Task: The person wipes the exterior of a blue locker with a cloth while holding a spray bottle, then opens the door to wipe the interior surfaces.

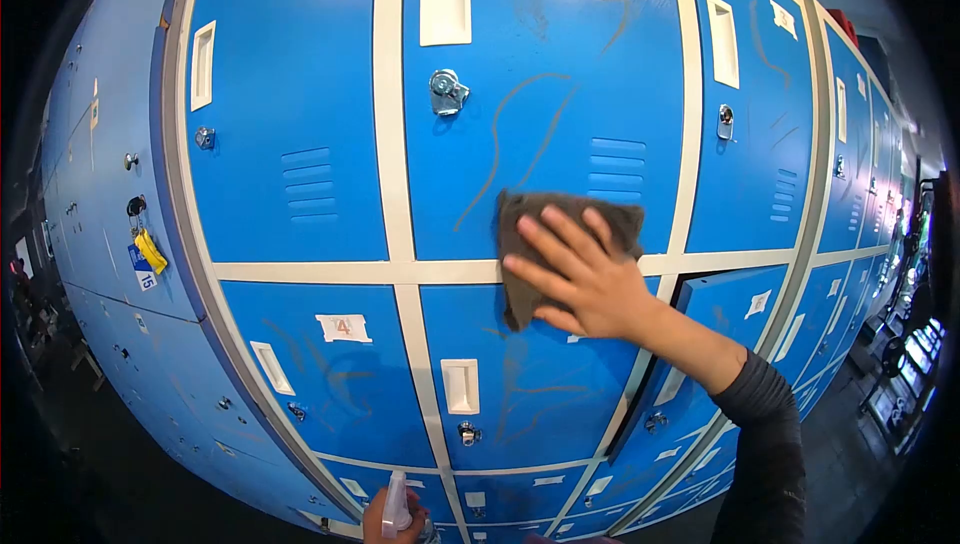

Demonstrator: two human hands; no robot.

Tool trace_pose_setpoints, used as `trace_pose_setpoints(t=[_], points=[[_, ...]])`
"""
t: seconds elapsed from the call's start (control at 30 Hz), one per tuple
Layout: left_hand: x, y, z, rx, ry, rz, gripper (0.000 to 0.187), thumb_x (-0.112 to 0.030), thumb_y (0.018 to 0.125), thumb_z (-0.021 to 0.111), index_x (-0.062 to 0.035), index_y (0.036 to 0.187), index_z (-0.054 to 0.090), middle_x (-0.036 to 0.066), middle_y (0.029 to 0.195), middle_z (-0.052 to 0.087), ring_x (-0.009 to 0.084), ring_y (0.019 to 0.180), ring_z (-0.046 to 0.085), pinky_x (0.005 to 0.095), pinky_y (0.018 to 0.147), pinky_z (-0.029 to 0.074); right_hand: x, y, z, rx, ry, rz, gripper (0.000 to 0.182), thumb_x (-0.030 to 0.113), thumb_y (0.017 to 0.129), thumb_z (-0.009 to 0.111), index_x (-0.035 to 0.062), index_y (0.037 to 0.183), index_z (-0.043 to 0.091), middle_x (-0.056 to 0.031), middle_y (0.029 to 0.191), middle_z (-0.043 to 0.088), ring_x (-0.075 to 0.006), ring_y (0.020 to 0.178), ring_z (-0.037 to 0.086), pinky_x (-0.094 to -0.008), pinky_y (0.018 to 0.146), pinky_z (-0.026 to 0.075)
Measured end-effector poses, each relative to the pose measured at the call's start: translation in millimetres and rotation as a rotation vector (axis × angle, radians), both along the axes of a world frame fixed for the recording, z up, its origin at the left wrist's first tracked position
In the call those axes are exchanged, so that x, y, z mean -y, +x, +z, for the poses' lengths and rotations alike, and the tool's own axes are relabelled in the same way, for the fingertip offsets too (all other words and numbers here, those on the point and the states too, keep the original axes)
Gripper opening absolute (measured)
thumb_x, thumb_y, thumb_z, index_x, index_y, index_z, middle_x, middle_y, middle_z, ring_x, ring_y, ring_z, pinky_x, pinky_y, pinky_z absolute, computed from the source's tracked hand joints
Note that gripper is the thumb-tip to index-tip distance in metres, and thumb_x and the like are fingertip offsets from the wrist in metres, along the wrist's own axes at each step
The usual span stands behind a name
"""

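Observation:
My right hand is pressing a dark grey cloth flat against the blue lockers, fingers spread over it. The cloth spans the pale frame between the upper middle locker door and the lower middle locker door. Smeared streaks mark both doors, above and below the cloth. At the bottom edge, my left hand is closed around a spray bottle; its whitish spray head points up and most of the body is out of sight.
A lower right locker door stands ajar. Metal locks such as this one jut from the doors. Keys with a yellow tag hang from the left bank. Gym equipment stands on the dark floor at right.

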State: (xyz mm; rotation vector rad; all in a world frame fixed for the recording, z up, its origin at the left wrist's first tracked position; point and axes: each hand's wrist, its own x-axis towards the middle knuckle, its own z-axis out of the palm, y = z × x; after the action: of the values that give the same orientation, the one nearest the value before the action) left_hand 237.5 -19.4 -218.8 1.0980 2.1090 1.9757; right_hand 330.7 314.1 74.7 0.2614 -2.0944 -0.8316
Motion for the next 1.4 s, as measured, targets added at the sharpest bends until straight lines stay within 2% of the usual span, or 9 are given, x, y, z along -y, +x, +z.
trace_pose_setpoints(t=[0.1, 0.37, 0.5, 0.7, 0.73, 0.93, 1.03, 1.17, 1.4], points=[[1, 3, 15, 0.088, 0.033, -0.049, 0.031, -0.003, 0.081, 0.067, -0.0001, 0.111, 0.059, 0.004, 0.088, 0.062, 0.0137, 0.081, 0.059, 0.0281, 0.073, 0.049, -3, -3, 25, -0.031, 0.082, 0.022, 0.061, 0.045, 0.083, 0.057, 0.0257, 0.14, 0.046, -0.0086, 0.152, 0.032, -0.028, 0.142, 0.026, -0.0528, 0.114, 0.014], [0, -9, -14, -0.125, -0.137, 0.055, 0.036, -0.002, 0.079, 0.068, -0.0005, 0.113, 0.057, 0.004, 0.088, 0.06, 0.0139, 0.079, 0.058, 0.0276, 0.07, 0.049, -8, -38, 226, -0.508, 0.266, 0.129, 0.053, 0.038, 0.087, 0.052, 0.0238, 0.138, 0.048, -0.0094, 0.15, 0.035, -0.031, 0.138, 0.031, -0.0488, 0.113, 0.019], [5, -3, -7, -0.087, -0.054, 0.048, 0.037, -0.002, 0.08, 0.068, -0.0009, 0.115, 0.056, 0.004, 0.087, 0.06, 0.0133, 0.079, 0.057, 0.0276, 0.07, 0.048, 9, -51, 283, -0.596, 0.198, 0.183, 0.052, 0.043, 0.087, 0.052, 0.0147, 0.131, 0.054, -0.0206, 0.143, 0.041, -0.0378, 0.133, 0.036, -0.0476, 0.11, 0.027], [15, 1, -5, 0.086, -0.051, 0.064, 0.037, -0.005, 0.08, 0.069, -0.0011, 0.115, 0.057, 0.004, 0.086, 0.06, 0.0131, 0.078, 0.057, 0.0275, 0.069, 0.048, 18, -52, 228, -0.633, 0.277, 0.097, 0.051, 0.039, 0.089, 0.049, 0.0128, 0.133, 0.052, -0.0188, 0.143, 0.042, -0.0361, 0.134, 0.036, -0.0467, 0.11, 0.026], [19, 6, 5, 0.182, -0.024, 0.031, 0.037, -0.006, 0.08, 0.069, -0.0012, 0.114, 0.057, 0.004, 0.086, 0.06, 0.0133, 0.078, 0.057, 0.0278, 0.068, 0.048, 8, -53, 206, -0.547, 0.214, 0.108, 0.053, 0.037, 0.088, 0.051, 0.0233, 0.139, 0.046, -0.0094, 0.15, 0.035, -0.0301, 0.139, 0.03, -0.0482, 0.114, 0.019], [26, 14, 24, 0.303, 0.04, 0.047, 0.032, -0.007, 0.079, 0.07, -0.0029, 0.108, 0.058, 0.005, 0.085, 0.06, 0.0165, 0.076, 0.057, 0.0313, 0.068, 0.048, 28, -25, 26, -0.143, -0.079, 0.045, 0.066, 0.04, 0.078, 0.059, 0.0216, 0.14, 0.046, -0.011, 0.152, 0.032, -0.0306, 0.141, 0.026, -0.0526, 0.114, 0.012], [28, 13, 23, 0.309, 0.039, 0.035, 0.03, -0.005, 0.079, 0.069, -0.0035, 0.106, 0.058, 0.005, 0.084, 0.059, 0.017, 0.077, 0.057, 0.0315, 0.069, 0.048, 30, -27, -24, 0.084, 0.092, 0.06, 0.066, 0.047, 0.08, 0.056, 0.0267, 0.142, 0.043, -0.0063, 0.152, 0.032, -0.0258, 0.143, 0.025, -0.0509, 0.116, 0.007], [27, 12, 28, 0.148, -0.04, 0.056, 0.028, -0.003, 0.079, 0.069, -0.0037, 0.105, 0.058, 0.005, 0.083, 0.058, 0.017, 0.077, 0.056, 0.0312, 0.069, 0.048, 25, -24, 42, 0.027, 0.001, 0.079, 0.061, 0.044, 0.082, 0.058, 0.0264, 0.14, 0.046, -0.0063, 0.152, 0.033, -0.026, 0.142, 0.026, -0.0507, 0.116, 0.012], [29, 1, -1, -0.007, -0.05, 0.093, 0.035, -0.005, 0.078, 0.071, -0.0026, 0.11, 0.057, 0.004, 0.087, 0.059, 0.0166, 0.079, 0.057, 0.0307, 0.07, 0.048, 19, -60, 235, -0.551, 0.212, 0.162, 0.05, 0.039, 0.089, 0.05, 0.0171, 0.134, 0.051, -0.0144, 0.144, 0.042, -0.0318, 0.135, 0.035, -0.0481, 0.11, 0.026]])
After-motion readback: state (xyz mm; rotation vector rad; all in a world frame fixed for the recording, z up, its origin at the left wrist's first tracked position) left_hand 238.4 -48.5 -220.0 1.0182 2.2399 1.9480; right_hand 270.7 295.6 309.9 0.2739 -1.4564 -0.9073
